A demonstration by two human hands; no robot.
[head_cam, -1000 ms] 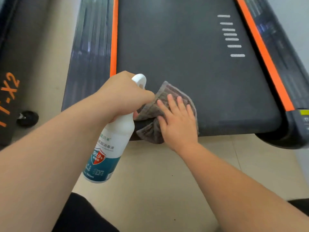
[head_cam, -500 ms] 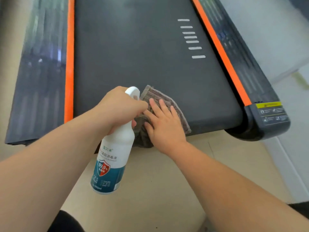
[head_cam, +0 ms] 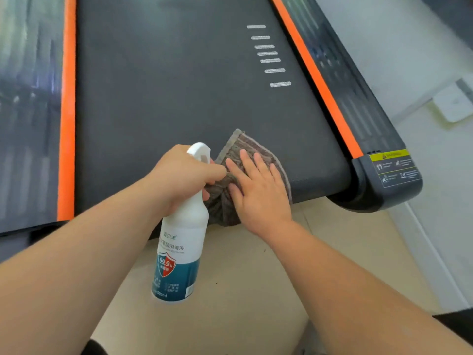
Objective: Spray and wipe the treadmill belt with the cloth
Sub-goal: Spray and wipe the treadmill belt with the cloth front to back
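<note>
The brown-grey cloth lay bunched on the near end of the dark treadmill belt, its lower folds hanging over the belt's edge. The right grip lay flat on it, released, fingers straight and spread, pressing the fabric down. Just left of it, touching the cloth's edge, the left grip was clenched around the neck of a white spray bottle, a finger curled at the trigger and the nozzle pointed toward the belt. The bottle hung over the beige floor, its teal label marked 99.9%. 7 short white dashes ran up the belt's right side. Orange strips bordered the belt on both sides, and a dark end cap with a yellow warning label closed the right rail.
</note>
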